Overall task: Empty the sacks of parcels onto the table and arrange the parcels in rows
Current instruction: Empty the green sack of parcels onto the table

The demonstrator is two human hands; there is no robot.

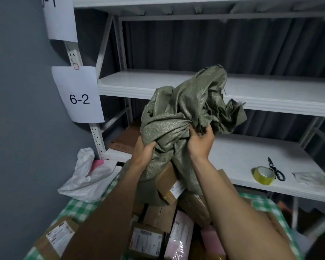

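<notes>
A crumpled green woven sack [184, 117] is held up above the table. My left hand [144, 152] grips its lower left folds and my right hand [201, 143] grips a bunched part on the right. A brown cardboard parcel [169, 184] with a white label sticks out of the sack's lower opening. Below it, several parcels [154, 237] lie in a heap: brown boxes with labels and pink mailers [180, 239]. They rest on a table with a green checked cloth [81, 209].
White metal shelves [251, 98] stand behind the table. On the lower shelf lie a yellow tape roll [263, 175], black scissors [275, 168] and a clear bag [310, 178]. A white plastic bag [86, 175] sits at the table's left corner, below a "6-2" sign [79, 94].
</notes>
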